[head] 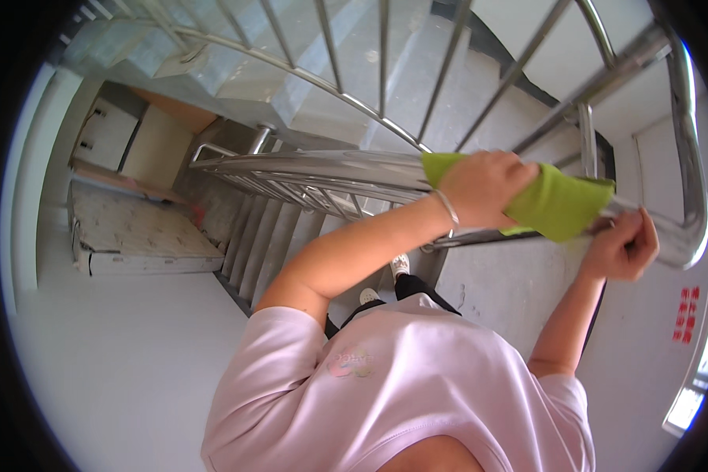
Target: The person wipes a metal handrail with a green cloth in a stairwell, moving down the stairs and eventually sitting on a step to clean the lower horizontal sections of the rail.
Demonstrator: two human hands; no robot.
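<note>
My left hand (487, 186), with a bracelet at the wrist, presses a bright green cloth (560, 203) over the stainless steel handrail (354, 164). The cloth wraps across the top of the rail and hangs down its near side. Its loose end reaches to the right, close to my right hand (622, 245). That hand has curled fingers and is at the rail just past the cloth. Whether its fingertips pinch the cloth or the rail is hidden. The handrail slopes down to the left and joins a bent corner tube (693, 236) at the right.
Concrete steps (271, 236) descend at the left, below my shoes (400, 264). Another flight (330, 71) lies behind metal balusters (383, 59). A mattress (147, 224) and a wooden cabinet (156, 138) are at the lower left landing. Red writing (687, 315) marks the right wall.
</note>
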